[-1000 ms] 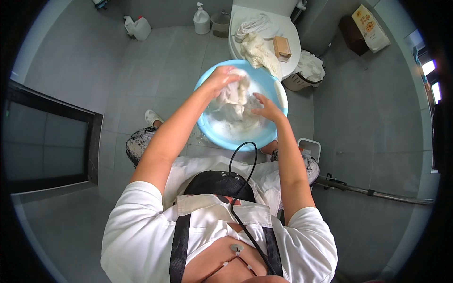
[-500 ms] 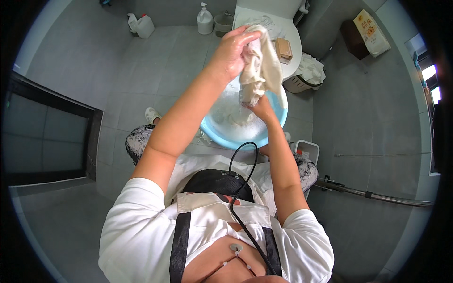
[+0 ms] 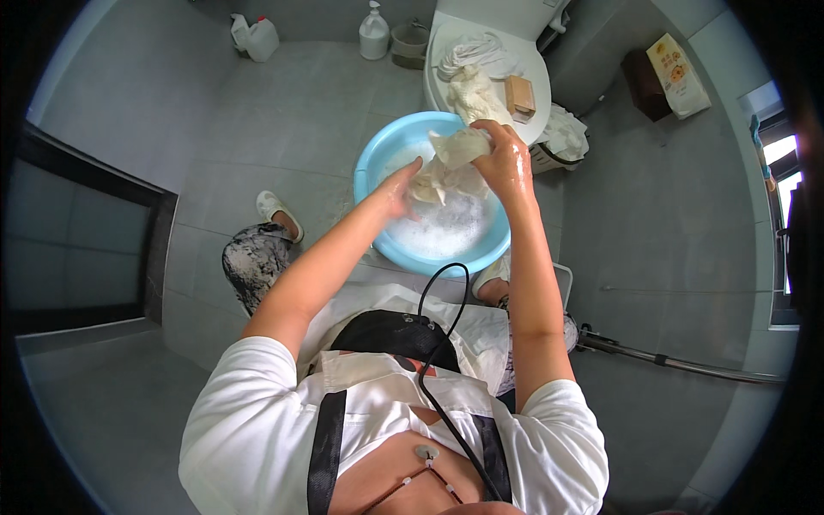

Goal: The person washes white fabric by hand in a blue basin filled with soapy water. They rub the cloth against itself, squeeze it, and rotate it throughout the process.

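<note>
Over a light blue basin point(image 3: 367, 163) of sudsy water, my right hand point(image 3: 508, 165) grips a wet cream cloth point(image 3: 459, 153) by its upper edge. The cloth hangs in loose folds toward the foam. My left hand point(image 3: 400, 190) is beside its left side, thumb and fingers apart. Whether the left fingers touch the cloth is hard to see. A bunched cream cloth point(image 3: 476, 96) lies across the front of the white toilet lid point(image 3: 534, 81), right behind the basin. Behind it rests a heap of white fabric point(image 3: 481, 56).
A brown block point(image 3: 519, 98) sits on the toilet lid. Beside the toilet stands a basket with white fabric point(image 3: 562, 133). A pump bottle point(image 3: 373, 34), a grey bucket point(image 3: 409, 45) and a white jug point(image 3: 256, 39) are along the back wall. A black cable point(image 3: 446, 335) loops before my chest.
My left hand has come down from the raised cloth and opened. My right hand has risen and now holds a cloth above the basin. A cream cloth now lies on the toilet lid's front.
</note>
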### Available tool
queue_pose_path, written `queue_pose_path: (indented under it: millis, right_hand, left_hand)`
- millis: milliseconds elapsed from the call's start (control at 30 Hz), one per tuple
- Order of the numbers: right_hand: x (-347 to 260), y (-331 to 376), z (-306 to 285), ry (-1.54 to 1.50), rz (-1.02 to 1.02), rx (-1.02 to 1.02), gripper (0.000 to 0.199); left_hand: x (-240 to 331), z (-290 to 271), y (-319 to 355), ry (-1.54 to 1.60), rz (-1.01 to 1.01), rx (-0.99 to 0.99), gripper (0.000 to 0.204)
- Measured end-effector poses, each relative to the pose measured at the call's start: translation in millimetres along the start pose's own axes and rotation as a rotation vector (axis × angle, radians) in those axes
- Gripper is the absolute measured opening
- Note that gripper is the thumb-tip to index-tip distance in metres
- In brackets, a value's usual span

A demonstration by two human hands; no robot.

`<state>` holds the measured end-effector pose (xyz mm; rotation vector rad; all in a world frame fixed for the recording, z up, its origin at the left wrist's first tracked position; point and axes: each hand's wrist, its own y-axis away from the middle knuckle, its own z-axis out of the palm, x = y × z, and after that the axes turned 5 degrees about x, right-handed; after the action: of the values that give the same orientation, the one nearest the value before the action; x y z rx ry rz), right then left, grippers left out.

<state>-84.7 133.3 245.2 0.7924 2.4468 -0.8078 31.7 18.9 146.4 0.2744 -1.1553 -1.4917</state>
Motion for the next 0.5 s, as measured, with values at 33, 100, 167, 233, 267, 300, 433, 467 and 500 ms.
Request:
queue_pose_path:
  millis: [33, 100, 167, 233, 267, 300, 433, 467, 500]
  right_hand:
    - [-5, 2, 0, -0.046, -0.03, -0.006, 0.037]
    - [-8, 11, 1, -0.171, -0.058, -0.081, 0.035]
    - [-16, 21, -3, -0.275, -0.021, -0.174, 0.033]
    - [7, 33, 8, -0.578, 0.07, -0.319, 0.033]
    - [14, 40, 9, -0.746, 0.161, -0.411, 0.034]
    - [27, 44, 12, -0.91, 0.176, -0.456, 0.039]
    - [58, 49, 18, -1.139, 0.649, -0.284, 0.036]
    - [67, 49, 25, -1.197, 0.656, -0.256, 0.034]
    - [78, 48, 34, -1.255, 0.663, -0.227, 0.032]
  left_hand:
    - [-3, 2, 2, 0.085, -0.039, -0.078, 0.053]
    - [-11, 7, -4, 0.139, 0.122, -0.246, 0.048]
    - [-22, 6, -27, 0.042, 0.464, -0.392, 0.043]
    - [-30, -3, -55, -0.098, 0.683, -0.452, 0.038]
    - [-29, 1, -51, 0.113, 0.454, -0.468, 0.034]
    - [-26, 6, -48, 0.344, 0.233, -0.443, 0.03]
    - [-27, 14, -45, 0.39, 0.205, -0.083, 0.029]
    - [-25, 18, -35, 0.334, 0.212, -0.085, 0.03]
    - [-22, 24, -24, 0.279, 0.218, -0.088, 0.031]
